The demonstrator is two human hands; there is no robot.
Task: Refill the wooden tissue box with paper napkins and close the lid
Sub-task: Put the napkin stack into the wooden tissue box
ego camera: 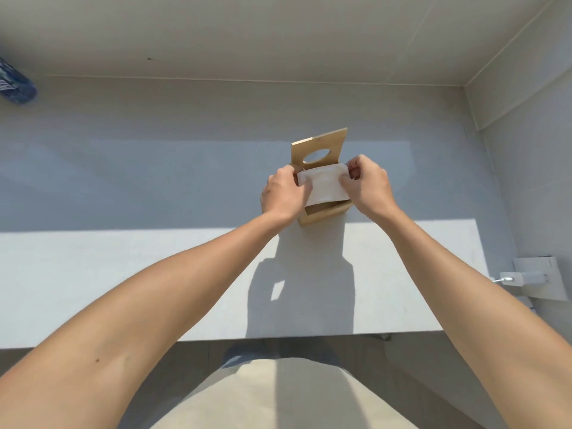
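A small wooden tissue box stands on the pale grey table, a bit right of centre. Its lid, with an oval hole, is swung up and stands upright at the back. A white stack of paper napkins lies tilted over the open top, its near end lower, partly inside the box. My left hand grips the stack's left end and my right hand grips its right end. The box's inside is mostly hidden by the napkins.
The table meets a plain wall at the back and on the right. A blue patterned object shows at the far left edge. A white wall socket with a plugged charger sits low on the right wall. The table's front edge is near my body.
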